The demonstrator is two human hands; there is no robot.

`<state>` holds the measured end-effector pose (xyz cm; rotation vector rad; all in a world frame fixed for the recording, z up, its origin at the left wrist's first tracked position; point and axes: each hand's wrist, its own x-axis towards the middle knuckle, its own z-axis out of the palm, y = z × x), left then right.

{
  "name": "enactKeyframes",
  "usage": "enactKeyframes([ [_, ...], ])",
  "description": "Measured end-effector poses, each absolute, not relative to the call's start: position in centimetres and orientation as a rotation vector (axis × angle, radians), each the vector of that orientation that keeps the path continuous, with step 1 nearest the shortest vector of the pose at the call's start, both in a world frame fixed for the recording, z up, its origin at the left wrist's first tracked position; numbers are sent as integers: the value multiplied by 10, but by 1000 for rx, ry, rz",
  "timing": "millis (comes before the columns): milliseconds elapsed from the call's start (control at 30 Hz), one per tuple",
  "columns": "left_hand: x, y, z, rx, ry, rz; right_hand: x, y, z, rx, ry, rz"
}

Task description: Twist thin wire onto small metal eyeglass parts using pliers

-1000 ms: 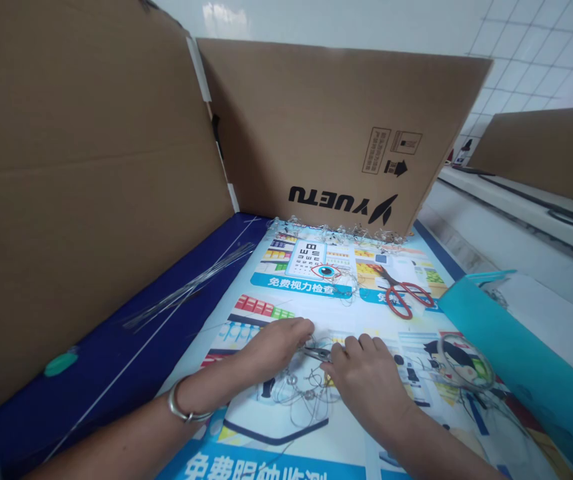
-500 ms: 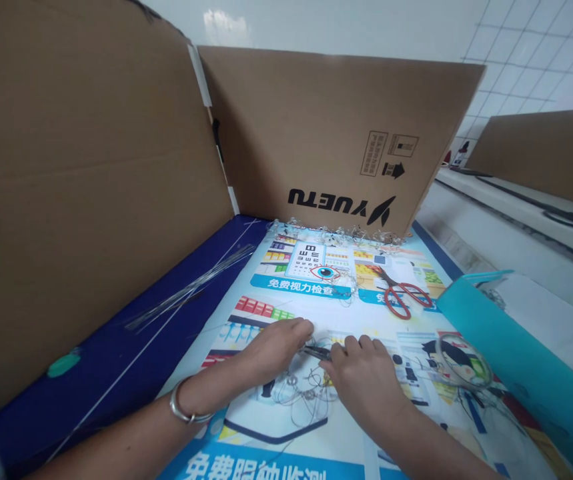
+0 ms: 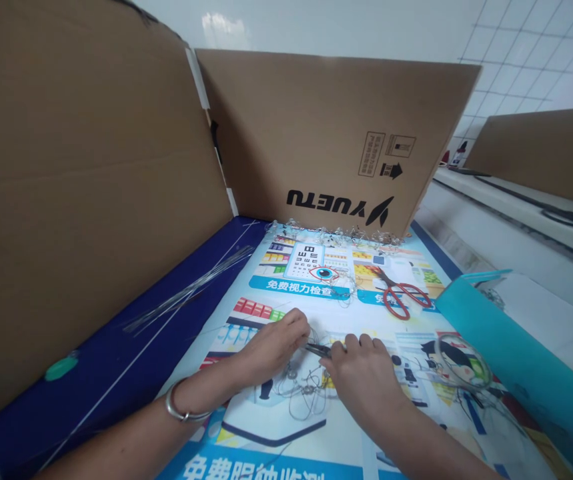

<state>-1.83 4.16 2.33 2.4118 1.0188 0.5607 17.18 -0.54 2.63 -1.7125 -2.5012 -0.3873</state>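
My left hand, with a metal bangle on its wrist, is closed in a pinch on thin wire. The strand between the fingertips is barely visible. In my right hand is a small pair of pliers, its jaws pointing left toward the pinching fingers. Whether the jaws grip the wire is too small to tell. Beneath both hands, a loose tangle of thin wire with looped, twisted parts lies on the printed sheet.
Red-handled scissors lie beyond my right hand. A wire coil rests near a turquoise box at right. Straight wires lie on the left. Twisted wire pieces line the foot of a cardboard panel; another panel stands left.
My left hand has lifted and turned slightly, its pinching fingers now a little higher and farther from me. The right hand with the pliers has stayed nearly still.
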Motion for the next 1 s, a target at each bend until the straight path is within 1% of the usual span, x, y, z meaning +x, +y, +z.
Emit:
enactKeyframes([
  [233,-17,41,22,2487,1055,576,174,-6,26,-1672,-2515,-425],
  [633,-20,47,3,2557,1095,553,178,-5,22,-1621,-2476,-432],
  [1000,-14,47,-4,2643,1276,376,179,-5,22,-1607,-2474,-433],
])
